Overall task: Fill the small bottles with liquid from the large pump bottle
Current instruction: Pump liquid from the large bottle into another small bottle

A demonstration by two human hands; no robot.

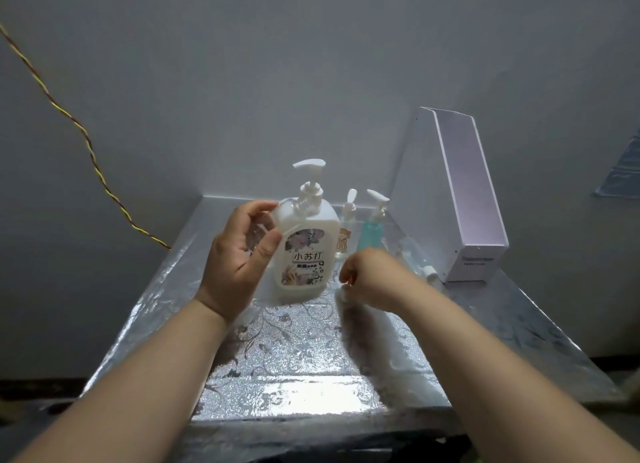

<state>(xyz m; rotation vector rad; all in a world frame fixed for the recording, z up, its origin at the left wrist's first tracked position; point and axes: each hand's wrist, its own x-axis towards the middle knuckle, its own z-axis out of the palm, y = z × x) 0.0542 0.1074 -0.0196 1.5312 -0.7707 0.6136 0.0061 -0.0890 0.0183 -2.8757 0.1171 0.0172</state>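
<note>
The desk [304,358], wrapped in silver foil with a flower pattern, runs back into a corner of grey wall. At its right rear a tall white box [464,199] stands open-topped and leans back. A twisted cable [86,140], yellow and dark, slants down the left wall to the desk's edge.

The large pump bottle [304,251], white with a flowered label, stands near the middle of the desk, tipped slightly. The left hand [239,254] has its grip closed on the bottle's left shoulder, thumb along the side. The right hand [367,275] hovers low just right of the bottle, fingers curled. It is blurred, so I cannot tell whether that grip holds anything.

Behind stand a teal small bottle [372,232] and a clear small bottle [348,220], side by side. A white cap [429,272] lies near the box.
</note>
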